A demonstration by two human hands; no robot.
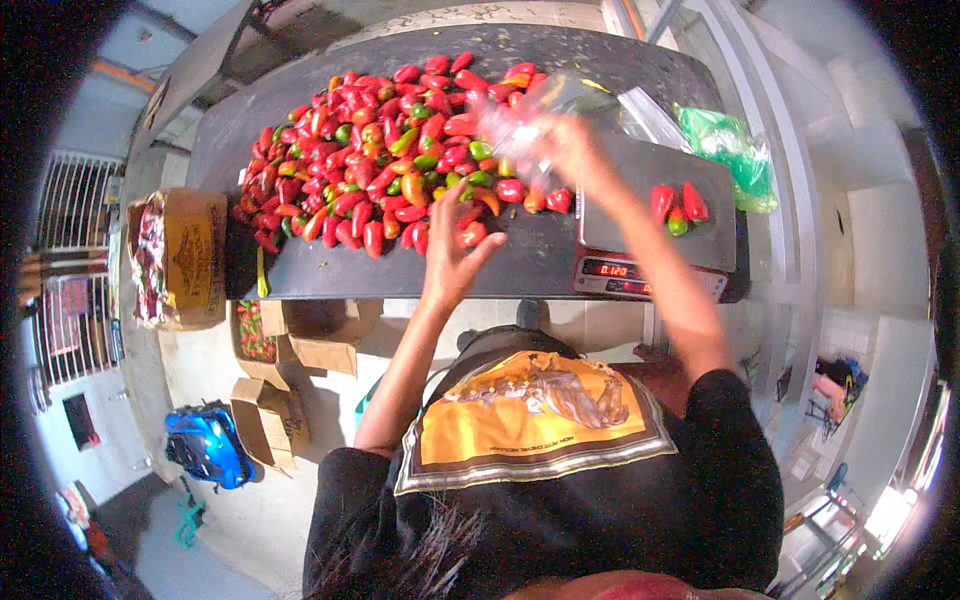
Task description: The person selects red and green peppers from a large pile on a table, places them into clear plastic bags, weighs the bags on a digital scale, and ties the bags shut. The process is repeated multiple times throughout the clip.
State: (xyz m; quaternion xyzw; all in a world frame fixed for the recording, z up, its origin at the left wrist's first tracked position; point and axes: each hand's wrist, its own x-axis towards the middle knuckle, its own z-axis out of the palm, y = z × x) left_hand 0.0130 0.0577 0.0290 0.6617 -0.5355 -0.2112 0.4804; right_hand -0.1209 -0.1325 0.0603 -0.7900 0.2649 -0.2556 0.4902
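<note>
A large pile of peppers [360, 161], mostly red with some green and orange ones, covers much of a dark table [517, 262]. My left hand [452, 251] is at the pile's near edge, fingers apart, holding nothing; whether it touches a pepper I cannot tell. Over the right side of the pile, my right hand [564, 148] is blurred by motion and grips a clear plastic bag [514, 139]. What the bag contains is too blurred to tell. My right forearm crosses a digital scale [709, 244] with a lit red display. On its plate lie three peppers [679, 208].
Flat clear bags [652, 118] and a green plastic bag [724, 146] lie beyond the scale. A cardboard box [191, 259] stands off the table's left end. Below are open cartons [322, 352], one containing peppers, and a blue bag [214, 446] on the floor.
</note>
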